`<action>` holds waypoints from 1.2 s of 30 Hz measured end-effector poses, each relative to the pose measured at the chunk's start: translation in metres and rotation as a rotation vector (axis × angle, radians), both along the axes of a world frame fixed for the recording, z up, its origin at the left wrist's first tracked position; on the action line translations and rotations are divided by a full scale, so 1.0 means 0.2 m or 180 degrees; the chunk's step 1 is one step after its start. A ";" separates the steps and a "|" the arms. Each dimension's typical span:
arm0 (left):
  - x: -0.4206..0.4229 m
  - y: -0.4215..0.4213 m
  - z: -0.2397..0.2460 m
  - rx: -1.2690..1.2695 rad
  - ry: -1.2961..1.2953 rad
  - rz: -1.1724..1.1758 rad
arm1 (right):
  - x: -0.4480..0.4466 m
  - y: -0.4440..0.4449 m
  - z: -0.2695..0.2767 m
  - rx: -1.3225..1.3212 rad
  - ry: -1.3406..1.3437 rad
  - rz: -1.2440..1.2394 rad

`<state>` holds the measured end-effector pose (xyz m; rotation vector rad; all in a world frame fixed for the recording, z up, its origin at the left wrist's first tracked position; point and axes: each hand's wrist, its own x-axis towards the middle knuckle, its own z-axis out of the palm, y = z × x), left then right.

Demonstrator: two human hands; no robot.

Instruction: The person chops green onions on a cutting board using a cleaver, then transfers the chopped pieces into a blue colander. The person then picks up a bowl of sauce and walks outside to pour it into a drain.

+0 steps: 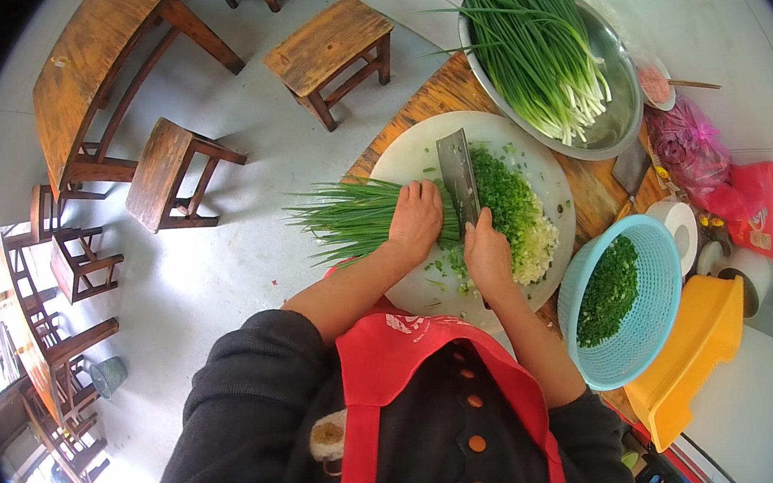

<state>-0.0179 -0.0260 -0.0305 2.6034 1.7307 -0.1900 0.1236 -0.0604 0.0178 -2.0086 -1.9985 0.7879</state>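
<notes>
My left hand [417, 217] presses down on a bundle of long green onions [355, 218] that lies across a round white cutting board [404, 149], the leaf ends reaching past its left edge. In my right hand [487, 252] is the handle of a cleaver [458, 175], its broad blade standing at the cut end of the bundle, just right of my left fingers. A heap of chopped green onions [509, 212], green shading to white, lies right of the blade. Small cut bits are scattered over the board.
Beyond the board, a metal basin [615, 68] holds whole green onions [527, 29]. At right are a blue plastic basket [663, 280] with chopped greens, a yellow plastic container [695, 341], a toilet paper roll [674, 228] and a pink plastic bag [685, 139]. Wooden stools [329, 42] stand at left.
</notes>
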 end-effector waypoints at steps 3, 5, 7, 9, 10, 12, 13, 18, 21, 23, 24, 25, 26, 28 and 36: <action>0.02 -0.01 0.00 0.0074 -0.0010 0.0139 | 0.07 -0.05 0.13 -0.0069 0.0048 -0.0082; 0.03 -0.01 0.00 0.0069 0.0143 0.0181 | 0.12 -0.18 0.24 -0.0279 0.0043 -0.0143; 0.05 -0.01 -0.01 0.0058 0.0265 0.0146 | 0.18 -0.30 0.34 -0.0450 0.0124 -0.0114; 0.05 -0.01 -0.03 0.0086 0.0381 0.0118 | 0.16 -0.36 0.34 -0.0511 -0.0025 -0.0133; 0.06 -0.01 -0.03 0.0156 0.0294 0.0144 | 0.14 -0.36 0.31 -0.0572 -0.0063 -0.0151; 0.07 0.00 -0.04 0.0145 0.0193 0.0237 | 0.07 -0.30 0.22 -0.0583 -0.0315 -0.0136; 0.07 0.00 -0.04 0.0091 0.0211 0.0223 | 0.04 -0.28 0.18 -0.0750 -0.0540 -0.0217; 0.04 0.00 -0.04 0.0005 0.0028 0.0215 | -0.03 0.01 -0.04 -0.0095 -0.0064 -0.0037; 0.01 0.01 -0.04 -0.0104 -0.0484 0.0431 | -0.02 0.03 -0.06 0.0060 0.0000 -0.0198; 0.00 0.01 -0.04 -0.0045 -0.0547 0.0564 | -0.01 0.00 -0.02 0.0214 0.0133 -0.0327; 0.01 0.02 -0.04 -0.0019 -0.0564 0.0634 | -0.01 -0.01 0.01 0.0224 0.0132 -0.0313; 0.02 0.01 -0.04 0.0007 -0.0496 0.0679 | -0.01 -0.02 0.04 0.0161 0.0128 -0.0321; 0.03 0.02 -0.04 0.0042 -0.0426 0.0712 | 0.00 -0.03 0.07 0.0117 0.0117 -0.0343; 0.06 0.02 -0.04 0.0018 -0.0332 0.0768 | 0.06 -0.12 0.18 0.0107 0.0185 -0.0414; 0.12 0.03 -0.06 0.0101 0.0156 0.0920 | 0.00 -0.32 0.19 -0.0890 -0.0229 -0.0446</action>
